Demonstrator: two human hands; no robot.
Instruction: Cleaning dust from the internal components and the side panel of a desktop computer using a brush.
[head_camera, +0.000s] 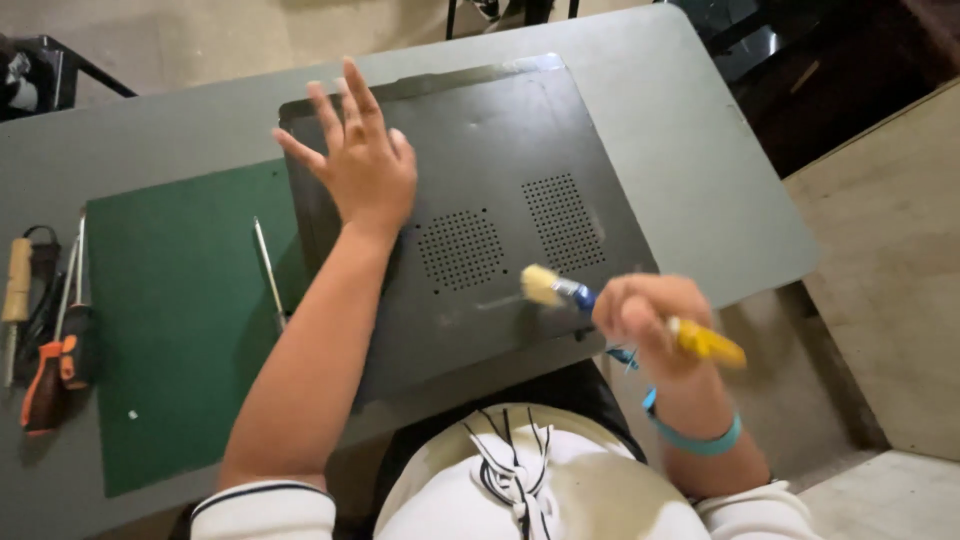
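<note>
1. Sitting on a grey table (690, 170), with the far edge running across the top of the view and the right edge dropping off towards a wooden board (890, 260).
2. Dark metal panel (500, 150) lying flat, tilted a bit clockwise, near corner poking out past the table's front edge right above the lap.
3. Left part of the panel overlapping a green mat (170, 320); plenty of bare mat open on that side.
4. Bare grey tabletop to the right of the panel too, so decent elbow room there before the edge.
5. Looks pretty plain: matte black sheet, two square patches of small vent holes in the middle, a few pale scuffs, raised lip along the far edge.
6. Left hand (365, 165) hovering or resting over the panel's upper left area, fingers spread wide and flat, gripping nothing. Can't really tell if the palm is actually touching.
7. Right hand (645, 315) closed tight round a paintbrush (600, 305) with a yellow handle, blue ferrule and pale bristles, tip right at the panel's near right part, just below the vent holes.
8. Thin metal rod (268, 270) lying on the mat just beside the panel's left edge.
9. Screwdrivers (55, 350) with orange-and-black handles bunched at the far left of the table, well apart from both hands.
</note>
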